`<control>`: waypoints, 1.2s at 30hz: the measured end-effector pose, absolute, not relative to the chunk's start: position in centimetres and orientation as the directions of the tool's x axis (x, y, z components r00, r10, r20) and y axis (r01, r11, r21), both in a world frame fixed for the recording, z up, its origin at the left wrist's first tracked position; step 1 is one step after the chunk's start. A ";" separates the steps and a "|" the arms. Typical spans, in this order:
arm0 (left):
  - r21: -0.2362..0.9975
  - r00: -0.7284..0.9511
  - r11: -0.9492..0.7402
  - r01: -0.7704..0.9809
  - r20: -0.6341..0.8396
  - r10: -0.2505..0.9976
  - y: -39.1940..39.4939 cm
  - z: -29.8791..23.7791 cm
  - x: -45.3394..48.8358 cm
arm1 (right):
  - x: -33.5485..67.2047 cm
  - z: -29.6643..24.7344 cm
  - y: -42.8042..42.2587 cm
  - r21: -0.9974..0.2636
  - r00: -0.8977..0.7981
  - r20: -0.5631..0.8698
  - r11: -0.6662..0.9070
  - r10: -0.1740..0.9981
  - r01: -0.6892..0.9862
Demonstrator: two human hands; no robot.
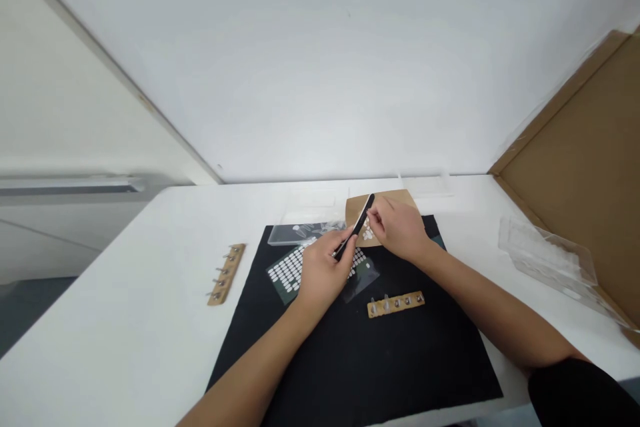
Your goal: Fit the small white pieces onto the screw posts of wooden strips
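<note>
My left hand (326, 265) is closed around a black nail file (362, 213), which slants up and to the right. Beside the file's upper part, my right hand (399, 227) has its fingers pinched together; whatever lies between them is too small to make out. Beneath the hands is a piece of brown paper (356, 204) with small white pieces (368, 233) on it. Partly covered by my left hand, a sheet of white oval tabs (285, 273) rests on the black mat (380, 367). Nearer me lies a wooden strip (397, 305) with metal pegs, some carrying clear nail tips.
A second pegged wooden strip (227, 273) lies left of the mat on the white table (150, 320). Behind my left hand is a clear plastic case (290, 235). Clear trays (547, 253) stand at the right, by a cardboard panel (585, 167). A white wall closes the back.
</note>
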State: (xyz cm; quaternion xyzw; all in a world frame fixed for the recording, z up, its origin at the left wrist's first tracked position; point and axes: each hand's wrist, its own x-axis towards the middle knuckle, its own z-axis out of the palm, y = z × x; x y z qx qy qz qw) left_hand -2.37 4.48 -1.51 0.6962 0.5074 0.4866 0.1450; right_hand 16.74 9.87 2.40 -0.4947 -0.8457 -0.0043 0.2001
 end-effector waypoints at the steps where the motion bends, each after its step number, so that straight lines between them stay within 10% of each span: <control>1: 0.688 0.017 -0.449 0.570 0.536 0.844 4.5 -1.6 -2.4 | 16.8 2.4 9.9 -0.186 -0.444 0.334 0.520 0.831 0.834; 36: 0.509 0.081 -0.550 0.662 0.681 0.728 4.6 -1.5 -2.4 | 17.0 2.6 10.2 -0.257 -0.492 0.296 0.565 0.819 0.784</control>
